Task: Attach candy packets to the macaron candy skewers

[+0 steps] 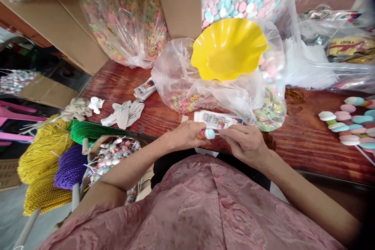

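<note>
Close to my body, at the table's front edge, my left hand (pixel 189 134) is closed around a candy skewer (pixel 209 134). A pale blue and white candy shows at the skewer's end, with pink and yellow pieces partly covered by my fingers. From that end a thin white stick runs to my right hand (pixel 244 140), whose fingertips are pinched on it. Just beyond both hands lies a stack of printed clear wrappers (pixel 218 119). A yellow wavy-rimmed bowl (pixel 230 49) rests farther back on plastic bags of ring-shaped and round candies (pixel 187 101).
Finished candy skewers (pixel 351 123) lie on the right of the table. A clear bin (pixel 331 62) holds white sticks and packets. Crumpled gloves (pixel 124 114) lie at left. Below stand a box of candy skewers (pixel 113 156) and coils of yellow cord (pixel 43 156). Cardboard boxes (pixel 180 2) stand behind.
</note>
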Motion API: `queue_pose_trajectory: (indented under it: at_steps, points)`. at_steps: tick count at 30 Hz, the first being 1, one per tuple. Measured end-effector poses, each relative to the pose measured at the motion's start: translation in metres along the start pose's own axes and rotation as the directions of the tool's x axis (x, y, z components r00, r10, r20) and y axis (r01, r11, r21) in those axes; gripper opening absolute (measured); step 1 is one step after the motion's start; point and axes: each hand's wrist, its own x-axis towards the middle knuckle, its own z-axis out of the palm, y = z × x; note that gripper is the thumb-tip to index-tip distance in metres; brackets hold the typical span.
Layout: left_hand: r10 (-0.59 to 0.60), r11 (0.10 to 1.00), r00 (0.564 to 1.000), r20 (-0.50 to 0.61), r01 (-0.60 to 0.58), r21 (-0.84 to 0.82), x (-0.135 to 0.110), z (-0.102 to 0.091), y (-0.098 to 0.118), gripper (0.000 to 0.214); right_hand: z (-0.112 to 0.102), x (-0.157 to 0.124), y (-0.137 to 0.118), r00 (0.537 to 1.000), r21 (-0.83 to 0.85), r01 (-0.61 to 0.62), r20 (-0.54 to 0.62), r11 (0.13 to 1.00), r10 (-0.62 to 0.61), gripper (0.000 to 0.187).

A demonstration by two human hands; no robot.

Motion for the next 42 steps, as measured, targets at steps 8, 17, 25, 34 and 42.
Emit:
queue_pose_trajectory:
  at_steps: [8,17,25,34,42]
  points:
    - [-0.025,1.0,0.997,0.071,0.025,-0.001,0.004,0.009,0.01,0.033,0.0,0.007,0.005,0.985,0.199,-0.102,0.16,0.975,0.07,0.015]
    - [0.014,0.988,0.998,0.057,-0.005,-0.157,0.005,0.01,0.013,0.034,0.011,0.015,-0.006,0.988,0.183,-0.096,0.137,0.979,0.071,0.013]
    - [-0.035,0.994,0.998,-0.06,0.041,0.1,-0.008,0.003,0.002,0.044,-0.009,0.02,0.013,0.981,0.192,-0.142,0.157,0.971,0.112,0.008]
    - [-0.053,0.986,0.998,0.02,0.055,-0.158,-0.004,0.013,0.011,0.027,0.009,0.017,0.0,0.989,0.142,-0.05,0.148,0.989,0.029,0.011]
    - [-0.067,0.993,0.997,0.048,0.071,-0.092,-0.009,0.004,0.013,0.025,-0.006,0.026,0.007,0.978,0.231,-0.113,0.197,0.966,0.068,0.011]
